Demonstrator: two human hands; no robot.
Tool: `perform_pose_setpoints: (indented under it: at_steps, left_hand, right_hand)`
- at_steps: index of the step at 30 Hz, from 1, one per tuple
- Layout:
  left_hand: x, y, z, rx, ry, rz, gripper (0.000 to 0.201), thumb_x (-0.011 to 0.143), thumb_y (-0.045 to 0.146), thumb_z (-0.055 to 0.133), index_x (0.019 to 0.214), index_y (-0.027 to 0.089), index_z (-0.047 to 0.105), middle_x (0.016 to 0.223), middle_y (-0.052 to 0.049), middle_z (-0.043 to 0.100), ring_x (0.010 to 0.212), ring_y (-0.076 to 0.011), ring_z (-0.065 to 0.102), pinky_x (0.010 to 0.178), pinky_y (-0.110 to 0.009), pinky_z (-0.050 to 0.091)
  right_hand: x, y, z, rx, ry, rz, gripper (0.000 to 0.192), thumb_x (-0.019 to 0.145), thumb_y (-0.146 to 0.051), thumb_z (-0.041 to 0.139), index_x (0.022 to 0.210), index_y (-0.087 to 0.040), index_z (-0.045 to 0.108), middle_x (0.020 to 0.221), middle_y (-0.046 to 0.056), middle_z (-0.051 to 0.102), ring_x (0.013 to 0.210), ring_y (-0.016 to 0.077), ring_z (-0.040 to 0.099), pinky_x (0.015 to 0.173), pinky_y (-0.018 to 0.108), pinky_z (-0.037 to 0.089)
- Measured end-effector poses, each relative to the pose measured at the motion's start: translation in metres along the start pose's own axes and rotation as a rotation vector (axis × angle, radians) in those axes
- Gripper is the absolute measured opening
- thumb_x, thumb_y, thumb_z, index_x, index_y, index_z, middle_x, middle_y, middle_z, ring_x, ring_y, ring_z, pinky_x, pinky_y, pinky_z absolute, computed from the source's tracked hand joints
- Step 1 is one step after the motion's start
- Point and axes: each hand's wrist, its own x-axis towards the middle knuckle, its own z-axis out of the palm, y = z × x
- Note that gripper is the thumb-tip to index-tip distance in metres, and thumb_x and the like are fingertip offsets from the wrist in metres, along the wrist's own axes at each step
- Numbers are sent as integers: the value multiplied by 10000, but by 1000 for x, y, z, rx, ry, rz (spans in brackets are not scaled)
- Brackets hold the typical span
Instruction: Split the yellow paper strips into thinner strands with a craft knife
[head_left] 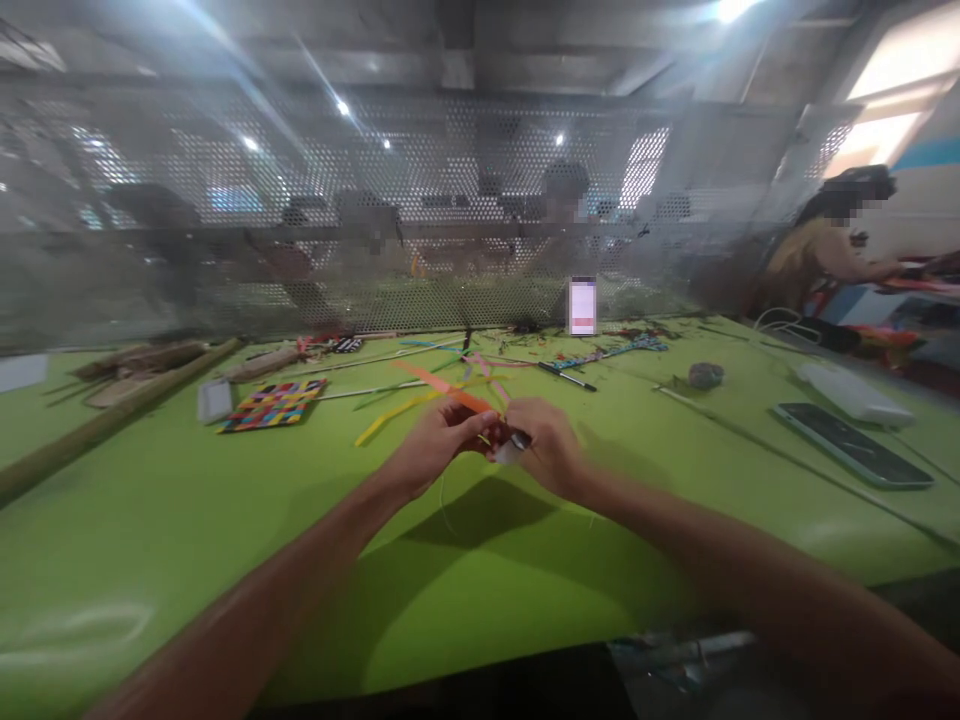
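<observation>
Centrally, left hand [439, 440] and right hand [546, 440] pinch orange strip [450, 392] between fingertips.

Craft workshop: green worktable [187, 520], coloured strips [420, 385], mesh partition [375, 200].

Bright overhead glare — blurred, warped edges

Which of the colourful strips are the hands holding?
The orange strip. It runs up and left from between the left hand and right hand, while the yellow strip and the blue strip lie loose on the green table.
</observation>
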Motion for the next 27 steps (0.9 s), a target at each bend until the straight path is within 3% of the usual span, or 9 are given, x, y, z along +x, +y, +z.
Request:
perform_pose_setpoints:
  at_steps: [4,11,14,20,27]
  left_hand:
    - [-2,2,-1,26,-52,-22,168,803,299,759,781,133,750,729,-63,726,575,-136,648,568,-266,563]
    - [-5,8,-1,178,-183,-77,172,818,274,743,868,110,755,765,-71,741,671,-150,672,693,-293,571]
    - [-5,6,-3,160,-179,-68,199,809,294,752,894,115,749,829,-77,750,707,-155,671,714,-300,563]
    - [-6,6,1,104,-220,-53,198,818,304,744,879,115,741,735,-43,699,667,-142,646,684,-286,548]
    - [-6,4,1,76,-217,-41,149,806,258,740,861,122,716,761,-34,686,648,-130,633,660,-274,541]
  right_hand:
    - [2,2,-4,17,-35,-8,198,824,-69,567,648,-157,586,667,8,578,643,115,470,648,233,318]
    - [2,2,-4,19,2,-47,257,820,-75,599,572,-131,560,579,-24,483,570,77,390,595,205,261]
    - [2,0,-3,25,7,-70,270,840,-116,628,575,-127,578,576,-24,482,569,75,391,595,206,259]
    - [-1,-1,-2,23,-13,-13,266,815,-128,681,575,-120,567,587,-22,483,573,78,410,590,210,261]
    - [-2,-4,-1,103,-50,37,227,820,-114,665,602,-117,602,619,-10,506,600,86,432,596,210,283]
